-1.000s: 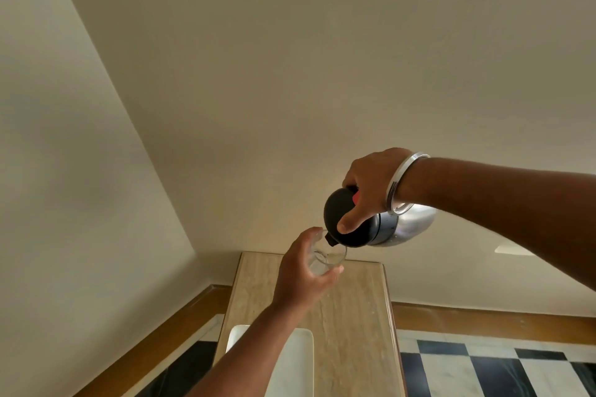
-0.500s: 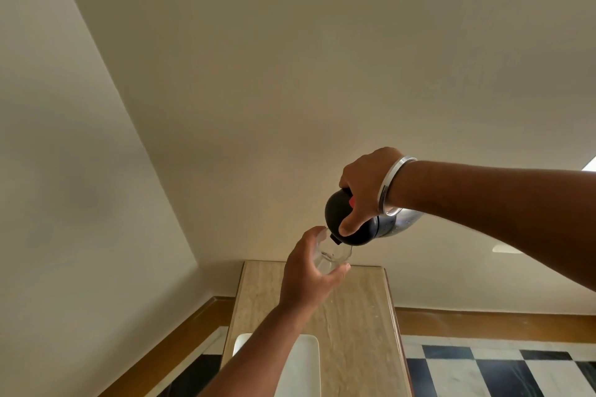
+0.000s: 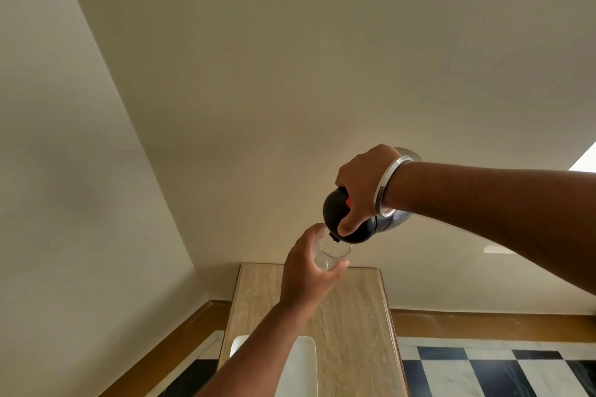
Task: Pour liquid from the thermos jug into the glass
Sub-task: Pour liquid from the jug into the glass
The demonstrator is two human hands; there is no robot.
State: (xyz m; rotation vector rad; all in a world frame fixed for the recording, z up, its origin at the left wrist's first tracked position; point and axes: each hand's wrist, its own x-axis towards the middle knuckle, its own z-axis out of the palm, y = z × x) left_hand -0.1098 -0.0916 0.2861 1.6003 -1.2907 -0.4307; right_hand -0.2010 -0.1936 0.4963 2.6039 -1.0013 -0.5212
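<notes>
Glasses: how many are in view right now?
1. The glass is held in the left hand above the table, just under the spout of the thermos jug tilted by the right hand. Others could lie outside the frame.

Left hand (image 3: 308,271) raised on a bare forearm reaching up from the lower edge, fingers curled closed in a wrapping grasp, thumb on the near right side. Right hand (image 3: 362,185) above it, arm reaching in from the right, wrist bent downward, fingers clenched, thumb pressed down.
</notes>
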